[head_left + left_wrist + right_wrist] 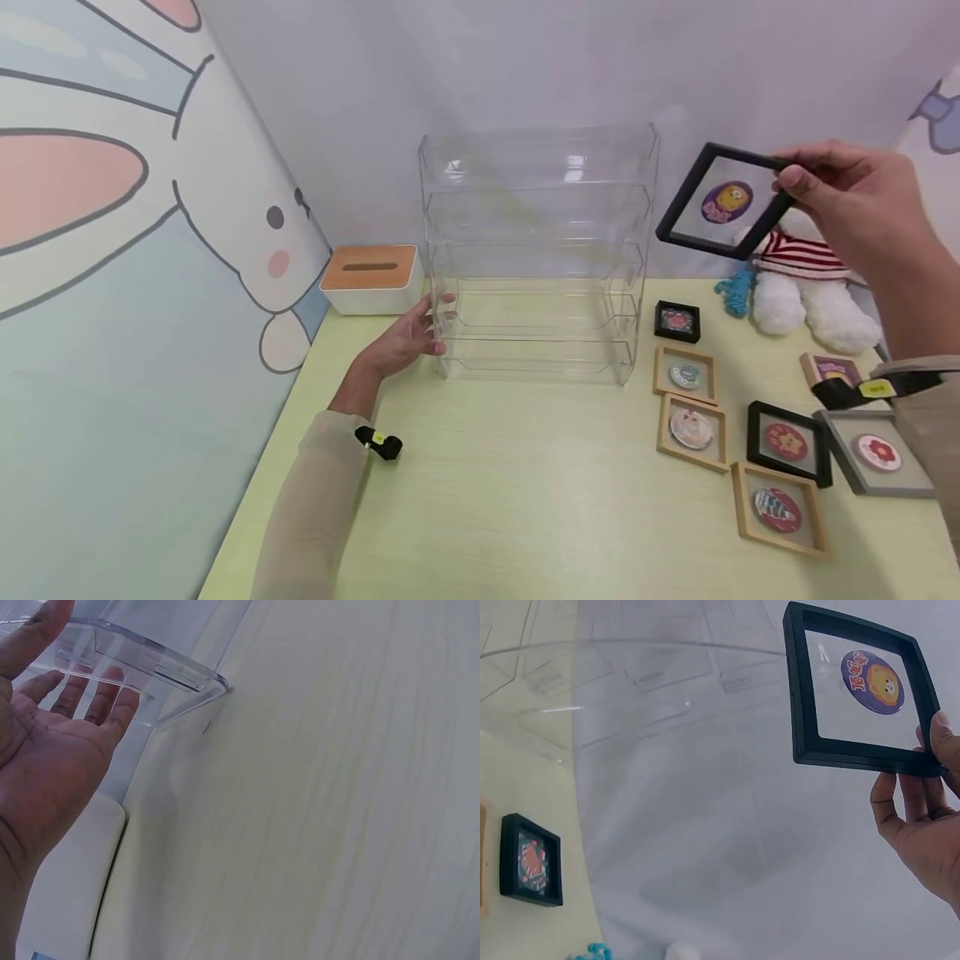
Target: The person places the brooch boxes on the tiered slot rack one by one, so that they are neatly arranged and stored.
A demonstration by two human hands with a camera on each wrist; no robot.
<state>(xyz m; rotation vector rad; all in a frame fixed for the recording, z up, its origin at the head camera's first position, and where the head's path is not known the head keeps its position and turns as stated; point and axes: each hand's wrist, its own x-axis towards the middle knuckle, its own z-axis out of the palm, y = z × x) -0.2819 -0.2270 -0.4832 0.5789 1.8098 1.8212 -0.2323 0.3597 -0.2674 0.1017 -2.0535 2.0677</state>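
My right hand (862,187) pinches one corner of a black square display frame (688,193), thumb on its front, and holds it tilted in the air. Inside the frame's clear pane sits a round purple badge (873,682) with a yellow figure. A clear acrylic tiered rack (536,340) stands at the table's back, left of that frame. At the rack's lower left side, my left hand (401,342) grips the side panel, fingers on one side and thumb on the other. The left wrist view has these fingers showing through the plastic.
Several framed badges lie on the right, including a small black frame (677,322), a wooden frame (780,546) and a grey frame (892,483). A white plush toy (813,304) sits behind them. Left of the rack stands a white tissue box (371,298) with a wooden lid.
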